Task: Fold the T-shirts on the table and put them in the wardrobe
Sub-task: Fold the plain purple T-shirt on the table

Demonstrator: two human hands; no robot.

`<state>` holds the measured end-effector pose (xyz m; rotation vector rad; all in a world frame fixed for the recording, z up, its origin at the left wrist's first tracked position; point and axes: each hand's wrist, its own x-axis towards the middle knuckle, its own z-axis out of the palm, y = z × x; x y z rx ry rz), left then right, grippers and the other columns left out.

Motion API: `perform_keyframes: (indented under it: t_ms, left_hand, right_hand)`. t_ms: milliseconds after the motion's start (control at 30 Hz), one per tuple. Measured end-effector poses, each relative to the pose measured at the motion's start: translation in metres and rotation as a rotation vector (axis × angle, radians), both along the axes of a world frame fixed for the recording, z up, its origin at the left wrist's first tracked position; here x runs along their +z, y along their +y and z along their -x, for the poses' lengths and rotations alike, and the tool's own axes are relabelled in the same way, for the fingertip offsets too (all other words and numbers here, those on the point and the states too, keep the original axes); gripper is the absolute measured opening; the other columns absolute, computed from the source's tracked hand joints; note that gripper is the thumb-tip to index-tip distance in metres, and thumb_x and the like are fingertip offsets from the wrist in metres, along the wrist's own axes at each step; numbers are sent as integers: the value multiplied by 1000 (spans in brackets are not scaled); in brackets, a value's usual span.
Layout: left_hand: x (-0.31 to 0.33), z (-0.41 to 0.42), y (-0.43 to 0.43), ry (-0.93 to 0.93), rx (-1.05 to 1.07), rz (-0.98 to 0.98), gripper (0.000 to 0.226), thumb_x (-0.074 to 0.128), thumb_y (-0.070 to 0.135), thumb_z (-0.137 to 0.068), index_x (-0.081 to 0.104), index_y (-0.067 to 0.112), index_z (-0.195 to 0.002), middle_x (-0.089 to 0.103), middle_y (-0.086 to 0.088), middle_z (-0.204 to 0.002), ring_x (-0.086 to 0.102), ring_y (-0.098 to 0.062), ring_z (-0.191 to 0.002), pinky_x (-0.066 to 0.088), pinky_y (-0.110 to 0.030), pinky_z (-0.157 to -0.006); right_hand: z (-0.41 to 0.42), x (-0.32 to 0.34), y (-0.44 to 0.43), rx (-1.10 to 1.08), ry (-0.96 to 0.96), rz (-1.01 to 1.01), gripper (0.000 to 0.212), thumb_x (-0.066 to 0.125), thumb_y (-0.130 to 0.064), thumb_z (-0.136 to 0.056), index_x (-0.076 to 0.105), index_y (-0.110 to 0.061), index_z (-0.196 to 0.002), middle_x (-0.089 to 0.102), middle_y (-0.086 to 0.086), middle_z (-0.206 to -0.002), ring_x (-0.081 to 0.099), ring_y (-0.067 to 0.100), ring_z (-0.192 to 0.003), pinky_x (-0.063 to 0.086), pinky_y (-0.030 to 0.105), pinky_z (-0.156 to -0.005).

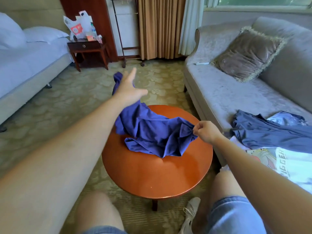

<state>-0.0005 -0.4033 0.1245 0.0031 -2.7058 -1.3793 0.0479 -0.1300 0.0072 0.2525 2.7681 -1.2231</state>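
At the far left a bed (25,65) and a nightstand (87,46) are seen, well apart from the work; the left hand (130,92) is stretched out beyond the far rim of the round table (152,176), its visible fingers straight and the thumb spread wide; part of the blue T-shirt (152,132) stands up behind that hand, though whether it is touched there cannot be told. The rest of the shirt lies crumpled on the far half of the table; its right edge is pinched between the curled fingers of the right hand (206,131). On the sofa (219,92) to the right, further garments (270,132) are heaped near a cushion (248,53).

The step in hand is judged to be the spreading of the shirt, before any fold is made; little of the task appears done. Next, the cloth would need to be drawn taut between both hands and laid flat on the table, so that sleeves and hem can be found.
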Motion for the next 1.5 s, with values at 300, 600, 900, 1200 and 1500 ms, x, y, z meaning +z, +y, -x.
perform_keyframes:
  t_ms: [300,600,900,1200,1500]
  left_hand:
    - [-162,-24,78,-394,-349,469,43,65,34,-83,35,17,-58,36,1,-55,40,-21,-58,25,-31,-51]
    - [-175,-13,84,-382,-340,246,9,58,18,-92,62,14,-86,62,-8,-80,52,-17,-71,41,-31,-68]
    - [-132,-19,68,-192,-250,189,7,47,17,-100,53,14,-99,49,1,-66,41,-13,-57,32,-25,-54]
    - [-72,-40,42,24,-189,222,10,51,15,-98,58,21,-93,54,8,-64,48,-9,-60,35,-26,-58]
    - [-42,-51,10,111,-28,115,19,54,9,-96,69,7,-105,64,0,-93,60,-17,-94,45,-28,-87]
  right_hand:
    - [-15,-53,7,-129,25,-162,5,59,-21,-82,58,-19,-77,67,6,-82,60,31,-84,50,37,-75]
    - [4,-73,-16,-140,-113,-203,24,61,-39,-87,60,-17,-97,61,5,-99,61,30,-92,43,31,-68]
    - [-7,-48,11,-276,121,290,13,59,-10,-90,66,-20,-83,68,3,-80,67,27,-71,56,44,-78]
    - [-28,18,18,-170,278,200,29,57,-2,-88,65,-27,-77,71,4,-81,68,27,-73,56,38,-76]
    - [-40,33,7,-33,186,71,20,60,-2,-86,74,-16,-91,68,1,-87,62,19,-88,47,28,-83]
